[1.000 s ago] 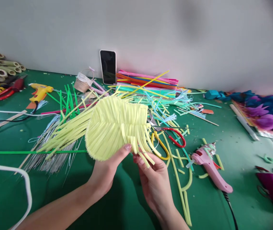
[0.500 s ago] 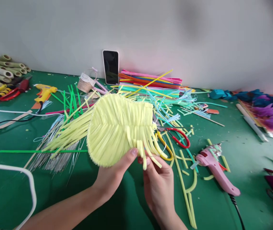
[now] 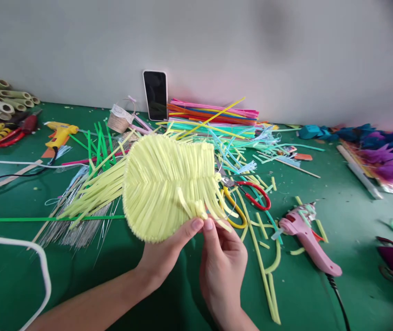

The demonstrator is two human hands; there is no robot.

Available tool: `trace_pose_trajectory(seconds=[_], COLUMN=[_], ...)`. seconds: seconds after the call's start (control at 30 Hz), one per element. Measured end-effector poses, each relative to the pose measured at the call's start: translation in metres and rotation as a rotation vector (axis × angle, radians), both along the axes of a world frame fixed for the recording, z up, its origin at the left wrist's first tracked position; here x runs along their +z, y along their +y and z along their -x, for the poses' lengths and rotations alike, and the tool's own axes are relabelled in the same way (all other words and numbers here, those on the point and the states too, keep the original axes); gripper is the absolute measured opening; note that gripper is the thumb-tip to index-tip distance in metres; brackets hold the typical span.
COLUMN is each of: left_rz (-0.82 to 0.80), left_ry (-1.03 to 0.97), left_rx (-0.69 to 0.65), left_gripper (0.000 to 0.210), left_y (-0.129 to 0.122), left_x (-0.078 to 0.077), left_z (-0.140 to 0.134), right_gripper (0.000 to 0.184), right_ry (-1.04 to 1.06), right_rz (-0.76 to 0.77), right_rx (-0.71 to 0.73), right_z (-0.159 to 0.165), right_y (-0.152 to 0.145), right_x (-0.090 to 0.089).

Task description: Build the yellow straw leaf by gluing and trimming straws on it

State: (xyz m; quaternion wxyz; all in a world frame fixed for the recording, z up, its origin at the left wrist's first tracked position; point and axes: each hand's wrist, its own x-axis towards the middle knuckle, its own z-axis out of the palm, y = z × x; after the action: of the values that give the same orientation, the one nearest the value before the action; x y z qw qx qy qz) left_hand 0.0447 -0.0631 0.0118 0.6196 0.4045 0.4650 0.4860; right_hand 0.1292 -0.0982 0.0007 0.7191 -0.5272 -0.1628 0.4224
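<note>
A pale yellow-green leaf-shaped piece made of pipe cleaners is held up over the table, its rounded end to the left. My left hand grips its lower edge, thumb in front and fingers hidden behind. Beside that thumb, my right hand pinches the end of a folded pipe cleaner strip at the lower right edge. Several strips hang loose along the right side. Just behind lie scissors with one red and one yellow handle loop.
A pink glue gun lies right, a yellow glue gun left. Colored pipe cleaners are bundled near an upright phone. Wires, bamboo tubes, pliers, purple petals and a white cable surround the work.
The strip end that stuck out below is now folded up against the leaf-shaped piece. My right thumb has moved up next to the left thumb. The view has shifted slightly.
</note>
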Motion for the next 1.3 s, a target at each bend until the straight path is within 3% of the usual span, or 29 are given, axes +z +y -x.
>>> trace_pose_trajectory(seconds=[0.27, 0.43, 0.67, 0.83, 0.93, 1.07, 1.2, 1.3], left_rz=[0.150, 0.131, 0.080, 0.083, 0.111, 0.158, 0.128, 0.102], left_ry=[-0.136, -0.149, -0.188, -0.173, -0.169, -0.186, -0.171, -0.156], left_rx=[0.083, 0.135, 0.157, 0.176, 0.175, 0.169, 0.152, 0.132], left_gripper=[0.059, 0.054, 0.059, 0.054, 0.049, 0.048, 0.051, 0.050], left_y=[0.008, 0.014, 0.019, 0.021, 0.021, 0.018, 0.015, 0.014], left_x=[0.005, 0.005, 0.006, 0.006, 0.005, 0.005, 0.007, 0.008], left_z=[-0.003, -0.001, 0.002, 0.002, 0.003, 0.004, 0.002, 0.001], right_gripper=[0.015, 0.022, 0.015, 0.027, 0.023, 0.013, 0.022, 0.020], right_ry=[0.016, 0.000, -0.101, -0.192, -0.239, -0.094, 0.154, 0.176], right_rz=[-0.013, 0.001, 0.084, 0.192, 0.208, 0.158, 0.078, 0.062], right_rx=[0.210, 0.193, 0.138, 0.367, 0.431, 0.411, 0.355, 0.319], right_z=[-0.011, -0.014, -0.018, -0.020, -0.019, -0.018, -0.018, -0.017], right_y=[0.000, -0.003, -0.003, -0.001, 0.000, 0.002, 0.006, 0.008], right_x=[0.006, 0.007, 0.006, 0.003, 0.004, 0.009, 0.011, 0.012])
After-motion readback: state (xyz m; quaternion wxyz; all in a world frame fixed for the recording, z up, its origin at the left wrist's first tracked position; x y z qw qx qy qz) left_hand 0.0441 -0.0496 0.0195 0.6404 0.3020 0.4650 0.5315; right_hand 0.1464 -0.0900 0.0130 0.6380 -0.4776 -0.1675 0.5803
